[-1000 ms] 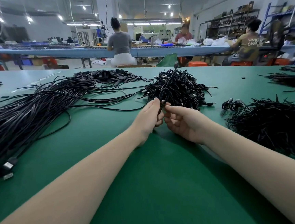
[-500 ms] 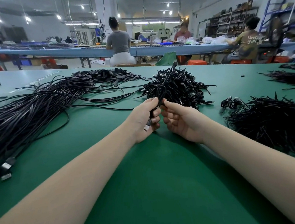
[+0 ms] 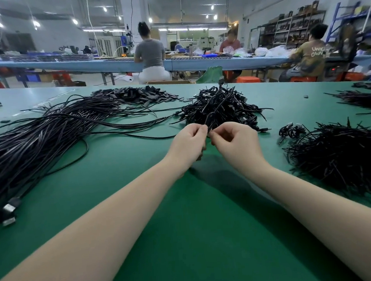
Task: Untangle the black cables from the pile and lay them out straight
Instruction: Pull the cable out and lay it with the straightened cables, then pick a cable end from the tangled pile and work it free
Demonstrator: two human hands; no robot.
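- Your left hand: centre of the frame, just above the desk. Fingers curled, with the fingertips nipping a black cable at its near end.
- Your right hand: just beside the left, fingertips nearly touching it. Its grip is also curled, thumb and forefinger pinching the same cable close by the left hand's pinch.
- The held cable: a folded black bundle rising from your fingers up and away toward the top centre, its plug end standing above the pile behind it.
- Tangled pile: black cables heaped just beyond your hands, centre of the frame, loose ends sticking out on all sides.
- Straight cables: a long thick sheaf across the left half of the frame, running from the centre down to the lower left edge, where silver plugs lie together.
- Small flat black pieces: a spread at the upper centre-left, behind the sheaf.
- Short black ties: a bristly heap at the right of the frame; a small coiled cable lies just left of it.
- More black strands at the far right edge.
- Background, top of the frame: a long blue bench with three seated people, one in a grey top.
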